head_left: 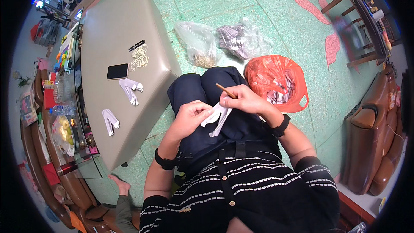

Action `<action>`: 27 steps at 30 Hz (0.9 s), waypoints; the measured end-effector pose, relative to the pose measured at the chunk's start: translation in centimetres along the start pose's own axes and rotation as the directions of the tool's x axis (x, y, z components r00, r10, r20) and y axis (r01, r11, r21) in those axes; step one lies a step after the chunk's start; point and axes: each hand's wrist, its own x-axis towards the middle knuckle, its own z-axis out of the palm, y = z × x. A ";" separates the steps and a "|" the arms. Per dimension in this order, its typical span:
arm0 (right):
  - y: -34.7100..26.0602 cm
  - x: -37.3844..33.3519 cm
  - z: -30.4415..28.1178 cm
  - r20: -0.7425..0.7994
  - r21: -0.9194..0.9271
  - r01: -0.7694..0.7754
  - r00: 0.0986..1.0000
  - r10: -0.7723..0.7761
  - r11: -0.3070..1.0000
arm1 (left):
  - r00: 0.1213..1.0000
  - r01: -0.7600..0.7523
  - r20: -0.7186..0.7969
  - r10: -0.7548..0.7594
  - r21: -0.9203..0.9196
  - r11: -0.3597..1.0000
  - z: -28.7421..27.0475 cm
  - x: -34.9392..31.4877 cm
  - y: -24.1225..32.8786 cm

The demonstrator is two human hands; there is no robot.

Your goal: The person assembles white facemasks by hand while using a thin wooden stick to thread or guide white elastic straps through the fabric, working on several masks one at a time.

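Above my lap, my left hand (192, 117) pinches one end of a white folded strip (218, 122) between thumb and fingers. The strip is bent into two legs, with a narrow dark gap along it. My right hand (245, 99) is closed round a thin brown stick (226, 90) that pokes out toward the upper left. Its fingers also meet the strip's other end. Whether the strip is paper or cloth, I cannot tell. To my right, an open red plastic bag (269, 75) holds several white and purplish strips (284, 90).
On the beige padded bench (125, 21) at left lie black thread snips (136, 45), pale loops (139, 57), a phone (117, 71) and white strip bundles (131, 91). Clear bags (196, 39) sit on the green floor ahead. Another person's foot (120, 184) shows at lower left.
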 end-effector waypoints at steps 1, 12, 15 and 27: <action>-0.4 0.4 0.3 -0.031 -0.035 0.036 0.999 -0.037 0.999 | 0.999 -0.031 -0.017 0.032 0.065 0.997 0.0 0.1 -0.3; 0.9 -0.7 3.3 -0.271 -0.667 0.158 0.859 -0.435 0.728 | 0.981 -0.003 -0.192 -0.024 -0.137 0.991 2.0 -0.1 -2.9; 0.9 -0.7 3.3 -0.125 -0.805 0.247 0.818 -0.561 0.539 | 0.963 0.091 -0.228 -0.141 -0.216 0.972 1.4 0.7 -0.4; 1.2 -0.7 4.1 -0.150 -0.815 0.247 0.784 -0.602 0.524 | 0.968 0.102 -0.182 -0.172 -0.338 0.936 1.4 0.5 -0.2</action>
